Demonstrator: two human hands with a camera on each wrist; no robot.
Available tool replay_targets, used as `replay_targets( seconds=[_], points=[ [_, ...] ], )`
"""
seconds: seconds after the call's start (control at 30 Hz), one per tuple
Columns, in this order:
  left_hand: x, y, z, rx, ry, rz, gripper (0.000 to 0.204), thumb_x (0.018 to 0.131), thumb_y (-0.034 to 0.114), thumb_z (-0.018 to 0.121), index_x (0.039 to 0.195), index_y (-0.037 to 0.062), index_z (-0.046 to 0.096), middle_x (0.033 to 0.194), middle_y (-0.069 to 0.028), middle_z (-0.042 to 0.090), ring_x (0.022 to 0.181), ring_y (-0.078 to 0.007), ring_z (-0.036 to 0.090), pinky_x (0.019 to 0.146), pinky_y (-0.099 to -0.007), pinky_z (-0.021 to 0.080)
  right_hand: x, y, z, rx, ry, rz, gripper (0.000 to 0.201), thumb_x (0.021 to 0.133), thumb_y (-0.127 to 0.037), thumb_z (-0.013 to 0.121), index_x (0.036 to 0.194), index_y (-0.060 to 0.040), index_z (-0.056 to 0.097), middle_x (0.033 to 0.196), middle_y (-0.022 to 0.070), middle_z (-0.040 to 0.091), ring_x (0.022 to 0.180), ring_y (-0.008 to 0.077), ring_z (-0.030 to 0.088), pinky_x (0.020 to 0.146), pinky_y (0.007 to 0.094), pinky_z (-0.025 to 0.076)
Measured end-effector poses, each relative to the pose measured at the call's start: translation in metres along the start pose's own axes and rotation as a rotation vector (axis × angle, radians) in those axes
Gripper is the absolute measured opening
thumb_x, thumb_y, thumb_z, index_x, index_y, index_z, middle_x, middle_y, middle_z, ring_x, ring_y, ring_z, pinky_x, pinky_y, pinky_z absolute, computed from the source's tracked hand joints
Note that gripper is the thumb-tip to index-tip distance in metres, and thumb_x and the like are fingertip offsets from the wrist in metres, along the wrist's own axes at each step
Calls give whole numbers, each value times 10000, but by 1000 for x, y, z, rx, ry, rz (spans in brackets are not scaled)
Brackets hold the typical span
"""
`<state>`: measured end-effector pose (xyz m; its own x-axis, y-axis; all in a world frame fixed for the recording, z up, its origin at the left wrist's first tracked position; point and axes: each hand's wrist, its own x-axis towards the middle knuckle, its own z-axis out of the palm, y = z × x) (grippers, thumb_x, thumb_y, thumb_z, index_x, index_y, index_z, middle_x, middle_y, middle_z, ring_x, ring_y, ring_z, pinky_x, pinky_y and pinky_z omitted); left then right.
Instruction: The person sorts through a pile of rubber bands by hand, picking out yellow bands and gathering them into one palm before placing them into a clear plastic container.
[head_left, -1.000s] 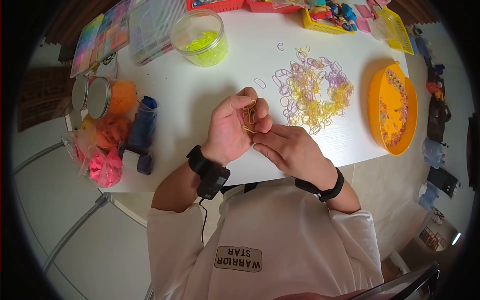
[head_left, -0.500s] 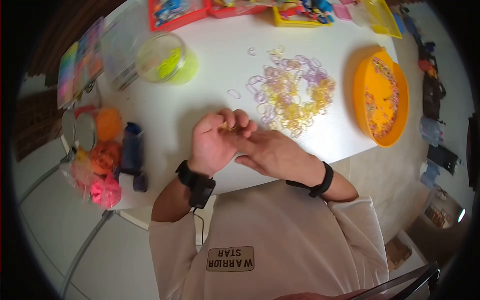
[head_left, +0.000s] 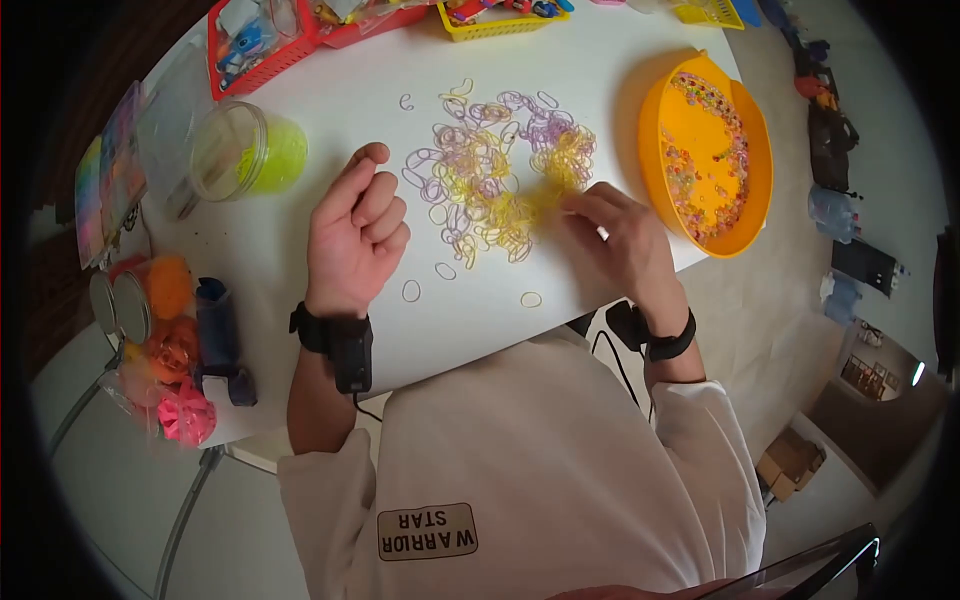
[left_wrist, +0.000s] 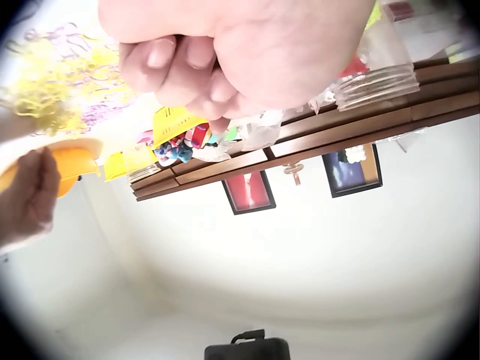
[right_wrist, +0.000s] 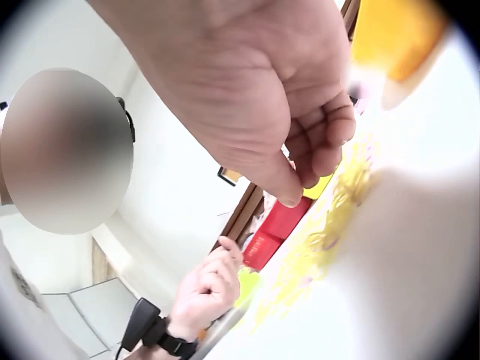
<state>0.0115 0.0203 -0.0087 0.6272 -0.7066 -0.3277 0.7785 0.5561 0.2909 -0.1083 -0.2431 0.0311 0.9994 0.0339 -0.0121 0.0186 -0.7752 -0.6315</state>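
Yellow and lilac rubber bands [head_left: 470,185] lie in a loose ring-shaped pile on the white table. My right hand [head_left: 635,245] is over the pile's right edge, its fingertips at some blurred yellow bands [right_wrist: 349,191]. In the right wrist view its fingers and thumb are loosely bent, with no band visible between them. My left hand [head_left: 350,235] is raised left of the pile, palm up and fingers curled in. No band shows in it from the head or left wrist view. Single bands lie near me, one a pale loop [head_left: 531,299].
An orange tray [head_left: 655,150] of small colourful beads stands right of the pile. At left are a clear tub [head_left: 275,155] with neon-yellow contents, lidded jars [head_left: 130,305] and bagged pieces [head_left: 187,415]. Red baskets [head_left: 270,75] and a yellow basket [head_left: 490,30] line the back.
My hands have parted after working together. The right moved right to the pile; the left fingers curled, and the yellow bands seen there earlier no longer show. The head view shifted.
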Motion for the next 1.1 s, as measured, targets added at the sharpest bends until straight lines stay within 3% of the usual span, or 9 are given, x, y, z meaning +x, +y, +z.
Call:
replay_targets(
  seconds=[0.13,0.47,0.67,0.83,0.97,1.1],
  points=[
    [7,2,-13,42,-117,8,191,1039,167,362,1139,97,509,598,50,271,470,-66,221,450,-223,217,3,9,8,-58,38,67,165,823,-112,686,979,-73,650,851,90,629,700,306,635,628,383,511],
    [0,0,-21,119,-87,12,162,1023,187,410,1095,89,517,602,58,267,495,-59,230,468,-226,218,3,7,12,1,56,71,132,815,-84,693,941,-53,671,848,79,652,689,291,641,612,353,508],
    [-4,-9,-5,379,-47,-10,97,980,111,490,1024,80,571,617,80,280,492,-40,235,465,-215,208,7,-15,8,52,91,13,121,824,-84,689,940,-57,671,828,80,653,657,280,636,593,351,497],
    [-4,-29,13,905,-8,169,231,862,41,667,1089,41,624,634,83,423,542,-7,339,490,-198,277,18,-32,13,152,32,-14,108,844,-94,680,945,-55,675,803,78,643,642,264,629,577,336,490],
    [-5,-39,18,1226,-25,397,209,809,60,756,999,31,677,568,44,440,527,-34,381,488,-221,322,23,-42,18,266,7,-34,123,864,-105,672,968,-40,681,809,85,648,621,232,623,575,319,490],
    [-8,-41,24,1280,22,456,140,790,29,767,905,13,689,601,41,412,561,-38,387,486,-222,345,24,-44,23,339,-34,20,148,873,-109,669,991,-22,683,800,94,659,608,186,610,580,294,483]
  ],
)
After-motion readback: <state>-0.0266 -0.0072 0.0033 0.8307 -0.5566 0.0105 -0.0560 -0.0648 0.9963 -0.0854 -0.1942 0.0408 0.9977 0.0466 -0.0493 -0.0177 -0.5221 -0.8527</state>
